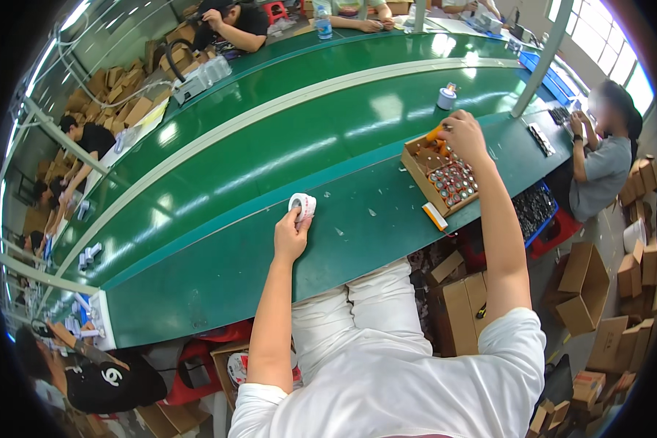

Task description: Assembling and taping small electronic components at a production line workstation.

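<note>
My left hand (292,235) is closed around a short white cylinder (308,207) with red marks and a dark hollow end, held over the front of the green bench. Farther right, my right hand (463,136) grips an orange cylindrical battery (434,133) at the far end of an open cardboard box (415,174). Upright batteries (452,184) with silver ends fill the near part of this box, and several orange ones lie at its far end. Against the box's near left corner lies another battery (436,217), orange and white, with a thin wire beside it.
Beyond the bench runs a green conveyor (270,150), carrying a white cylindrical part (447,97). A metal post (544,62) rises at the right. A co-worker (609,146) sits there, near a blue crate (534,212) of black parts. Cardboard boxes (584,285) crowd the floor.
</note>
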Tool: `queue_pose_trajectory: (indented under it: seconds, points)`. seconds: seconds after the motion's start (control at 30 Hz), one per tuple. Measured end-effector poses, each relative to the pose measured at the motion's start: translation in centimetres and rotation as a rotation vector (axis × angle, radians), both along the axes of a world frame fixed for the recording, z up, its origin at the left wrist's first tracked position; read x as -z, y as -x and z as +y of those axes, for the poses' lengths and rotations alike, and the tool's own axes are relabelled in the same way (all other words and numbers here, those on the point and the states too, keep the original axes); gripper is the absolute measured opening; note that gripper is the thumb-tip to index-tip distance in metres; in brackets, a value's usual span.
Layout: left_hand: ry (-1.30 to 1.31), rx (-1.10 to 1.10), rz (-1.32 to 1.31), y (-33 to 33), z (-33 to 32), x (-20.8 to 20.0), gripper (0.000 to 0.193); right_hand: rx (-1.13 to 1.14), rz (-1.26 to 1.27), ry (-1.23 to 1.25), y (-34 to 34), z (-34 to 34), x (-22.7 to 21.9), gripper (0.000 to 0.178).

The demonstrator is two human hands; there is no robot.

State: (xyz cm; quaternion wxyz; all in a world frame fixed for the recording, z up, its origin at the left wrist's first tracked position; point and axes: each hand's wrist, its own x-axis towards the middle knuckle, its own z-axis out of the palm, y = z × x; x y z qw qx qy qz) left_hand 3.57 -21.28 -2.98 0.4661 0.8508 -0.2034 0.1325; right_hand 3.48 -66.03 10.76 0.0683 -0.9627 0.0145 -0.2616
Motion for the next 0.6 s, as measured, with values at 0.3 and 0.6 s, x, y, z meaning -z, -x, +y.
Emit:
queue_pose_trajectory:
  seconds: [0.3,0.6]
  points:
    - [0.027,-0.083,0.003,0.7,-0.4,-2.5,0.028,-0.322,-0.086,-0.643,4.0,11.8,-2.5,0.023]
    - [0.697,-0.011,0.258,-0.2,-1.4,-2.2,0.029,-0.475,0.319,-1.197,-1.1,28.0,8.5,0.032]
